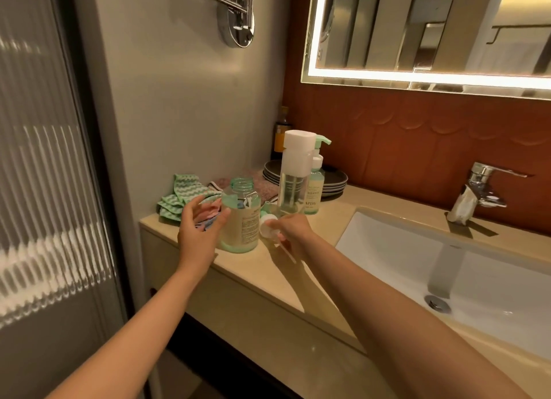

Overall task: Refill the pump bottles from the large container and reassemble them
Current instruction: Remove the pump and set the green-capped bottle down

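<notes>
An uncapped clear bottle point(242, 217) with a green base and threaded neck stands on the counter point(298, 279). My left hand point(199, 230) is open just to its left, fingers spread, close to its side. My right hand point(290, 233) holds a white and green pump head point(267, 223) with its dip tube hanging down, right of the bottle. Behind stand a tall clear dispenser with a white top point(295, 166) and a small green pump bottle point(315, 187).
Folded green and pink cloths point(179, 196) lie at the counter's left end. Grey plates point(334, 179) are stacked at the back beside a dark bottle point(281, 133). A white sink point(447, 267) with a chrome tap point(474, 193) fills the right. A glass door stands at left.
</notes>
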A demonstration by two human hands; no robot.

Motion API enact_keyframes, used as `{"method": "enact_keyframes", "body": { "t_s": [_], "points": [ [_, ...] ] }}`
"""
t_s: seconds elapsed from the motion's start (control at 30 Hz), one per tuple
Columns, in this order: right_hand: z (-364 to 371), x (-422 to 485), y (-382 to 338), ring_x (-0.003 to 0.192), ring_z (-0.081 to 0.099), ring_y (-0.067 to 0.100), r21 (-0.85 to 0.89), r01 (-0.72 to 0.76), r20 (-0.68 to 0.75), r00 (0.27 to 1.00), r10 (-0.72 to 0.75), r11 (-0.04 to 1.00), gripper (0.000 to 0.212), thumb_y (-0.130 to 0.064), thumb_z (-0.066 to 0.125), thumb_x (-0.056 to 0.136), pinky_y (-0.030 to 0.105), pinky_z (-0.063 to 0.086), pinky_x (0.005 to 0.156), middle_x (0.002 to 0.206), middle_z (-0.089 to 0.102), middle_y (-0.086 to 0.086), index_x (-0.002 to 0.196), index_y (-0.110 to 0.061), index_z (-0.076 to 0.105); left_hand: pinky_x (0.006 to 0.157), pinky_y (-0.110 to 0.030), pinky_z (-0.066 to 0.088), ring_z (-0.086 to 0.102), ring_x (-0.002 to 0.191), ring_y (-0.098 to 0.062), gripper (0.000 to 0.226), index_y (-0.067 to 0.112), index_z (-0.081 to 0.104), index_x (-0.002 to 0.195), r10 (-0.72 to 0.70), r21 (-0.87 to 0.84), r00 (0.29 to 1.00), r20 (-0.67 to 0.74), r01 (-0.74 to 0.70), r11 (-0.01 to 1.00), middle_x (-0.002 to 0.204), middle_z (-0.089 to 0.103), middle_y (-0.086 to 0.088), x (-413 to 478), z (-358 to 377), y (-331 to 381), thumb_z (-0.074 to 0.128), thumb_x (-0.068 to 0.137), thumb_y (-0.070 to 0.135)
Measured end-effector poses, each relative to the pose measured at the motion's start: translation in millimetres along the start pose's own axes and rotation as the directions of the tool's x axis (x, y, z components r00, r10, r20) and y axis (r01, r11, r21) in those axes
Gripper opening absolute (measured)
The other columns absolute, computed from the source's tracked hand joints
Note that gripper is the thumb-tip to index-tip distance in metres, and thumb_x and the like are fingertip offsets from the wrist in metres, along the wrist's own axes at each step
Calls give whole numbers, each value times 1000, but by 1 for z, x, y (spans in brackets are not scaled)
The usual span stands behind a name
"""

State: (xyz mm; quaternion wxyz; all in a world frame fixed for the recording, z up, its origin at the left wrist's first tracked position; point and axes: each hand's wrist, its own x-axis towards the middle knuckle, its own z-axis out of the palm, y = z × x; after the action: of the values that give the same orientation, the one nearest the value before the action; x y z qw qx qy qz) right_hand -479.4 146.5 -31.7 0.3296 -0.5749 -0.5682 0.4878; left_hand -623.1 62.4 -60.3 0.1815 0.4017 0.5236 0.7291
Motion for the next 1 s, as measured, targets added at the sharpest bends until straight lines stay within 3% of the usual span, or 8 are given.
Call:
{"method": "enact_keyframes", "body": {
  "t_s": [0.1,0.23,0.43,0.5,0.6,0.73,0.9,1.0],
  "points": [
    [-10,-3,0,89,63,25,-60,90,-46,995,-93,994,32,-26,66,85,34,55,74,99,59,6,107,-5,58,71,-10,42,53,92,-7,40,13,48,121,41,1,992,-117,-42,999,104,55,2,-9,3,2,65,85,19],
    [-32,-4,2,84,64,25,-23,161,-138,977,-162,987,17,-31,59,90,42,53,86,88,62,5,89,-15,54,67,-7,40,50,73,8,12,17,54,96,178,-8,968,-180,-182,983,88,55,8,-30,15,16,61,88,13],
    [-78,-4,13,88,59,21,137,130,-157,982,-108,982,14,-27,56,92,32,48,74,104,58,7,97,-15,52,63,-13,43,53,69,0,8,25,56,83,245,8,969,46,-245,969,78,58,9,-65,49,28,61,87,21],
    [-87,0,14,93,58,22,173,151,-175,977,-121,973,18,-28,56,92,32,48,75,107,58,8,103,-13,53,64,-19,43,52,68,-4,9,25,56,83,220,-11,971,93,-220,975,76,58,7,-66,58,29,61,88,19],
    [-98,12,10,102,54,22,162,244,-219,954,-206,956,42,-32,57,91,34,47,82,117,54,7,126,-12,45,66,-27,44,53,71,-12,11,23,56,82,157,-44,979,129,-153,987,76,58,3,-65,71,28,59,89,15],
    [-104,37,-2,122,44,24,64,347,-213,921,-327,936,68,-39,58,89,35,41,95,138,40,11,144,-17,24,57,-16,43,53,71,-13,6,21,57,85,69,-22,967,247,-66,998,80,60,0,-60,101,36,58,90,17],
    [-102,70,-29,129,38,27,22,408,-208,895,-395,913,69,-40,58,87,50,39,103,144,33,10,145,-22,24,49,-10,41,53,64,-10,12,16,59,91,-57,-1,957,283,60,998,79,62,0,-28,134,45,50,94,24],
    [-102,90,-43,131,33,29,-40,430,-222,876,-428,902,68,-32,59,88,52,36,104,144,36,8,145,-26,23,52,-17,41,52,62,-9,22,10,59,93,-120,8,962,247,121,993,79,62,-1,-16,143,39,46,96,27]
  ]
}}
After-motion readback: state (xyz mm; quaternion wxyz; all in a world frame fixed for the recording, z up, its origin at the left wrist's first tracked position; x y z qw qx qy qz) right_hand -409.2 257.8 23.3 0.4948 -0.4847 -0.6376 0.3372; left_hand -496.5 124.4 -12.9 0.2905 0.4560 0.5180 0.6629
